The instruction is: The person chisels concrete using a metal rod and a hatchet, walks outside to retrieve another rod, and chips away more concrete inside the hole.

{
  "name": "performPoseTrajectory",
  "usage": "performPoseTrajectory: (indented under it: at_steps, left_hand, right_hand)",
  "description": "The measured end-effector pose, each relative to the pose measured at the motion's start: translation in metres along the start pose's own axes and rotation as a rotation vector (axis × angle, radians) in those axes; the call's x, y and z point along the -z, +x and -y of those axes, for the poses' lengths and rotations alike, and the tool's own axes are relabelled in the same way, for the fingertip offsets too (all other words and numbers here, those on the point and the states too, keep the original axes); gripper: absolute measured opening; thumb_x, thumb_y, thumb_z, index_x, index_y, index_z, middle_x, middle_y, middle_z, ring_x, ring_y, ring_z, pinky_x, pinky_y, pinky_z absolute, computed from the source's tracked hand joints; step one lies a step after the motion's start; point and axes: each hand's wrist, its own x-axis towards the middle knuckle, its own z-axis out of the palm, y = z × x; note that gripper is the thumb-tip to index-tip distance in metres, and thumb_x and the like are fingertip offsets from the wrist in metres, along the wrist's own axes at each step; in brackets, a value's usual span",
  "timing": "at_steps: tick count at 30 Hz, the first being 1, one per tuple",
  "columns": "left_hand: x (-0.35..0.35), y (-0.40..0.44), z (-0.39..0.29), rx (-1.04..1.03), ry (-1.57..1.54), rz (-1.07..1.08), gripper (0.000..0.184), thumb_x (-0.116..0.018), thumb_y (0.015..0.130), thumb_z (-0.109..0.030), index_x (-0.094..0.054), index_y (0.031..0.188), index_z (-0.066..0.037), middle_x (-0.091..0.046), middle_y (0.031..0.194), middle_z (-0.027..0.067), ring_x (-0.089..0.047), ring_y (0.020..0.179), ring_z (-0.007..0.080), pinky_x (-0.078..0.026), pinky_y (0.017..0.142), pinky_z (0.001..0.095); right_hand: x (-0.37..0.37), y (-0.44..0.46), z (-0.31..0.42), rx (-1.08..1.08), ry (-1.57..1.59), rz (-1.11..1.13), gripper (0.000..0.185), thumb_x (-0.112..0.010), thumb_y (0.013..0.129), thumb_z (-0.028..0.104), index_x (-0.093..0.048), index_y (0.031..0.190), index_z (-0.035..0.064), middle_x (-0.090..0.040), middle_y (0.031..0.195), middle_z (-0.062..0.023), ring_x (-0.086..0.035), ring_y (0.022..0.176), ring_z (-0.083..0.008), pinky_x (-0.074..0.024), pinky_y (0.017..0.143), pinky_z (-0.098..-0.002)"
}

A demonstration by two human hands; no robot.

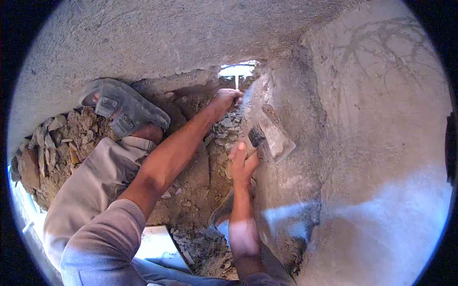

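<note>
My left hand point(228, 100) is closed around a thin, pale, rod-like chisel point(237, 82) near the wall's lower edge. The chisel's far end reaches toward a bright hole point(237, 70) in the wall. My right hand point(244, 162) grips the short handle of a hatchet point(275, 136), its worn metal head out to the right, apart from the chisel. Between and beyond my hands lie broken stone chips point(226, 125).
A sandaled foot point(126, 107) rests left of my left forearm, beside a heap of rubble point(71, 143). Rough walls rise ahead and at right point(372, 128). A pale flat panel point(160, 245) lies below my left arm.
</note>
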Motion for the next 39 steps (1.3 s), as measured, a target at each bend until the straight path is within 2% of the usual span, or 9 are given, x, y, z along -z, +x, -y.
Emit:
performPoseTrajectory:
  at_steps: [12, 16, 18, 20, 26, 33, 36, 37, 39]
  left_hand:
    - [0.013, 0.052, -0.006, 0.164, -1.018, 0.372, 0.019, -0.038, 0.095, -0.010, -0.050, 0.100, 0.004, -0.059, 0.081, 0.0082, -0.059, 0.061, 0.0125, -0.054, 0.056, 0.0239]
    - [0.012, 0.043, -0.026, 0.195, -0.772, 0.103, 0.013, -0.045, 0.089, -0.010, -0.054, 0.084, -0.001, -0.053, 0.064, 0.0025, -0.049, 0.049, 0.0092, -0.040, 0.040, 0.0234]
    - [0.016, 0.058, 0.009, -0.030, 0.005, 0.074, 0.014, -0.060, 0.081, -0.017, -0.058, 0.073, -0.006, -0.051, 0.060, 0.0011, -0.046, 0.047, 0.0113, -0.036, 0.040, 0.0270]
    - [0.011, 0.014, 0.002, 0.053, 0.056, 0.200, 0.013, -0.054, 0.085, -0.013, -0.064, 0.089, -0.004, -0.063, 0.083, 0.0039, -0.057, 0.074, 0.0160, -0.048, 0.072, 0.0325]
    - [-0.003, -0.099, -0.007, -0.084, 0.794, 0.169, 0.025, -0.045, 0.090, -0.021, -0.065, 0.094, -0.005, -0.060, 0.084, 0.0075, -0.054, 0.075, 0.0180, -0.046, 0.068, 0.0349]
    - [-0.002, -0.175, 0.020, 0.000, 0.101, 0.390, 0.026, -0.053, 0.087, -0.024, -0.068, 0.085, -0.002, -0.065, 0.080, 0.0091, -0.056, 0.070, 0.0141, -0.046, 0.062, 0.0318]
    - [-0.037, -0.281, -0.051, -0.058, 0.448, -0.010, 0.026, -0.061, 0.081, -0.028, -0.069, 0.085, -0.004, -0.065, 0.081, 0.0072, -0.056, 0.069, 0.0144, -0.047, 0.064, 0.0326]
    - [-0.004, -0.194, 0.033, -0.110, 0.531, 0.060, 0.029, -0.065, 0.077, -0.032, -0.070, 0.085, -0.005, -0.066, 0.082, 0.0070, -0.056, 0.070, 0.0138, -0.046, 0.063, 0.0344]
    - [-0.009, -0.240, -0.001, -0.116, 0.638, 0.049, 0.029, -0.064, 0.077, -0.032, -0.070, 0.085, -0.005, -0.065, 0.082, 0.0072, -0.056, 0.071, 0.0138, -0.046, 0.063, 0.0345]
  right_hand:
    - [0.015, 0.000, 0.001, -0.069, -0.108, -0.037, 0.025, -0.053, 0.091, 0.026, -0.051, 0.081, 0.0033, -0.051, 0.059, -0.0017, -0.049, 0.050, -0.0122, -0.0393, 0.047, -0.0260]
    - [0.012, -0.003, 0.015, -0.124, -0.136, 0.032, 0.026, -0.058, 0.088, 0.028, -0.053, 0.084, 0.0028, -0.052, 0.060, -0.0014, -0.049, 0.051, -0.0115, -0.0395, 0.047, -0.0259]
    - [0.011, -0.002, 0.029, -0.112, -0.177, 0.046, 0.027, -0.060, 0.087, 0.029, -0.054, 0.085, 0.0025, -0.052, 0.060, -0.0012, -0.049, 0.051, -0.0112, -0.0398, 0.047, -0.0261]
    - [0.008, -0.006, 0.042, -0.200, -0.043, 0.000, 0.029, -0.062, 0.086, 0.030, -0.054, 0.087, 0.0021, -0.052, 0.060, -0.0011, -0.049, 0.051, -0.0107, -0.0407, 0.047, -0.0272]
    - [0.015, -0.012, 0.092, -0.003, -0.073, 0.027, 0.025, -0.061, 0.087, 0.027, -0.056, 0.090, 0.0019, -0.054, 0.060, -0.0014, -0.050, 0.049, -0.0110, -0.0419, 0.047, -0.0289]
    - [0.021, -0.040, 0.172, -0.154, 0.315, 0.047, 0.020, -0.057, 0.089, 0.022, -0.047, 0.084, 0.0057, -0.047, 0.057, -0.0007, -0.045, 0.043, -0.0092, -0.0372, 0.038, -0.0250]
    - [0.032, -0.047, 0.207, -0.189, 0.406, 0.066, 0.020, -0.056, 0.089, 0.023, -0.045, 0.084, 0.0070, -0.045, 0.058, -0.0010, -0.045, 0.042, -0.0094, -0.0371, 0.036, -0.0248]
    - [0.036, -0.050, 0.218, -0.178, 0.412, 0.068, 0.020, -0.056, 0.089, 0.023, -0.044, 0.085, 0.0073, -0.045, 0.058, -0.0012, -0.045, 0.041, -0.0098, -0.0378, 0.035, -0.0254]
    - [0.048, -0.059, 0.250, -0.181, 0.433, 0.086, 0.020, -0.056, 0.089, 0.023, -0.044, 0.085, 0.0074, -0.046, 0.059, -0.0018, -0.046, 0.042, -0.0103, -0.0390, 0.036, -0.0260]
